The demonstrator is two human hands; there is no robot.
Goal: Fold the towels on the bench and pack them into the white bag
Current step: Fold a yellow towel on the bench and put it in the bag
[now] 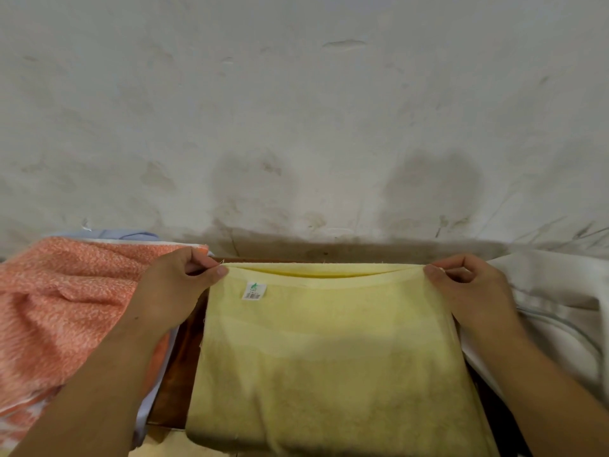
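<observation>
Head view shows my left hand (179, 285) and right hand (468, 288) each pinching a far corner of the yellow towel (329, 357) between thumb and curled fingers, one at each end of its far edge. The towel lies on the wooden bench (178, 374), doubled over, with two layers showing along that far edge. I judge the corners are gripped this way so the edges can be lined up and drawn taut before the next fold. A small printed label (254, 290) faces up near the left corner.

The orange towel (66, 308) lies rumpled to the left, under my left forearm, with a pale blue cloth (131, 234) behind it. I take both to be waiting their turn. Just beside my right hand lies what I take to be the white bag (553, 291), close enough for packing.

The bag's opening is not visible, and it runs off the right edge. The towel's near edge is cut off at the bottom, so I cannot tell how many folds it has. The label's print is too small to read.
</observation>
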